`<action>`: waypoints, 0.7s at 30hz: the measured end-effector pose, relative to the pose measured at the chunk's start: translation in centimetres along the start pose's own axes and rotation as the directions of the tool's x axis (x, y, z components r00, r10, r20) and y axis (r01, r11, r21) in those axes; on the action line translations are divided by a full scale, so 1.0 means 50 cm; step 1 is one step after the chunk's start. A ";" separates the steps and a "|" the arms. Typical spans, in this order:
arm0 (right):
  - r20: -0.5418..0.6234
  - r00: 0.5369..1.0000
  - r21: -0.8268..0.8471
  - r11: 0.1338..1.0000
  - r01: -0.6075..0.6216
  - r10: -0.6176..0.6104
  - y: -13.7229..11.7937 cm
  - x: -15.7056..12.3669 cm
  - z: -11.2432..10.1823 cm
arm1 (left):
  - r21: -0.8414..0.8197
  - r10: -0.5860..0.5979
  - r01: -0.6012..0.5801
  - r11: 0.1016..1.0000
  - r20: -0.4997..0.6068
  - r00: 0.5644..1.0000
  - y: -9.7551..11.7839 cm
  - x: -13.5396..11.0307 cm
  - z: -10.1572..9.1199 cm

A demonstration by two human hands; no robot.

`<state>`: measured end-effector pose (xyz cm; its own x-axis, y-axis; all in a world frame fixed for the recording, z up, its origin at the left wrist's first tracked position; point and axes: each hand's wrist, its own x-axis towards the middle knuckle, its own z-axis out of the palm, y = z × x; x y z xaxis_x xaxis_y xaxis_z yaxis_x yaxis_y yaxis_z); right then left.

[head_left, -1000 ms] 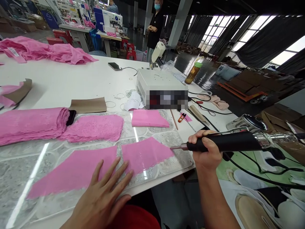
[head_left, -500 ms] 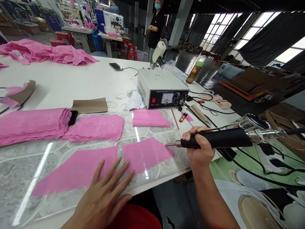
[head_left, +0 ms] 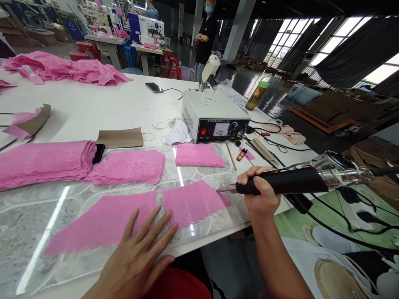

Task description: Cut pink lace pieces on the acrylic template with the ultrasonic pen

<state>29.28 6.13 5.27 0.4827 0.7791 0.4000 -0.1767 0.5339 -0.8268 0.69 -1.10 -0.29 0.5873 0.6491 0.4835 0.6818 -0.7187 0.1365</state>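
Note:
My left hand (head_left: 145, 245) lies flat with fingers spread, pressing on the near edges of two pink fabric pieces, the left piece (head_left: 99, 220) and the right piece (head_left: 193, 203). Wrapped around the black grip of a handheld ultrasonic welder (head_left: 289, 181), my right hand (head_left: 262, 189) holds it level. Its thin metal tip is at the upper right edge of the right piece; whether it touches is too fine to tell. Behind lie a stack of cut pink pieces (head_left: 199, 155), a pink lace stack (head_left: 127, 166) and a larger folded pink stack (head_left: 46, 162).
A white control box (head_left: 216, 112) stands behind the work. Orange thread snips (head_left: 242, 154), a brown stick (head_left: 231, 157) and a brown card (head_left: 120, 138) lie near it. A bottle (head_left: 257, 95) and a phone (head_left: 153, 87) are farther back. Cables hang at right. A masked person stands beyond the table.
The whole view has shifted slightly to the right. Both hands, the welder and the fabric pieces keep nearly the same places relative to one another.

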 end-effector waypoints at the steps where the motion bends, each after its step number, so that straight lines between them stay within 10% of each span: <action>1: 0.007 1.000 -0.003 1.000 0.003 -0.003 0.000 0.000 -0.001 | 0.002 0.000 0.000 1.000 -0.002 1.000 0.000 0.000 0.000; 21: 0.029 1.000 0.021 1.000 -0.013 0.013 0.013 0.000 0.029 | 0.005 0.006 -0.006 1.000 -0.018 1.000 0.002 0.000 -0.004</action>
<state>27.92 6.94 5.29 0.4557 0.7948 0.4007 -0.2011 0.5304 -0.8235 0.68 -1.20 -0.10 0.5836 0.6401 0.4998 0.6803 -0.7214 0.1295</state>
